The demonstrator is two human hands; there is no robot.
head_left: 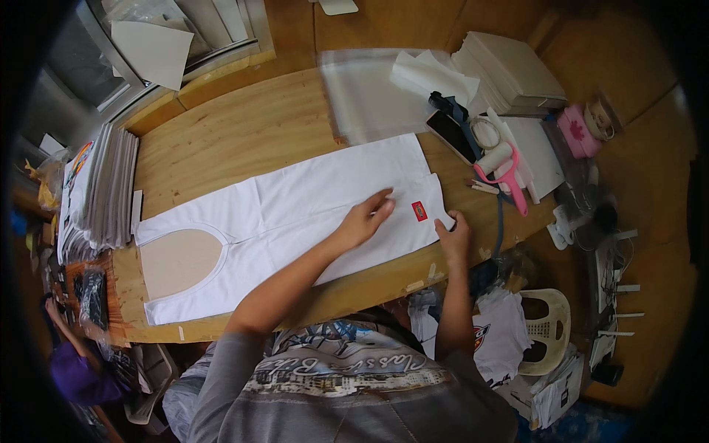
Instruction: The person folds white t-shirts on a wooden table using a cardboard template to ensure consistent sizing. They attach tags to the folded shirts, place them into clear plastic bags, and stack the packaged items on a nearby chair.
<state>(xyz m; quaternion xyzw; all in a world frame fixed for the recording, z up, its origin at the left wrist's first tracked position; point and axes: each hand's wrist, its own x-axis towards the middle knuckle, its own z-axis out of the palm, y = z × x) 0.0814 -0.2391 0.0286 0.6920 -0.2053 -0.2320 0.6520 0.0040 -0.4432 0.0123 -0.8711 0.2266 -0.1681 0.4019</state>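
A white sleeveless top (295, 199) lies flat across the wooden table, its scooped neck end to the left. Beige board (181, 262) shows through the neck opening. Near the hem on the right is a small red label (419, 211). My left hand (362, 220) is over the top, just left of the label, with thumb and fingers apart and nothing held. At the hem's near right corner, my right hand (454, 238) pinches the fabric's edge between thumb and fingers.
A stack of folded garments (107, 192) stands at the left end. At the right lie a phone (450, 136), a pink-handled lint roller (509, 177) and a pink box (578, 131). Clear plastic sheeting (369, 96) covers the far side. A person in purple (85, 376) is at lower left; a chair (546, 325) stands right.
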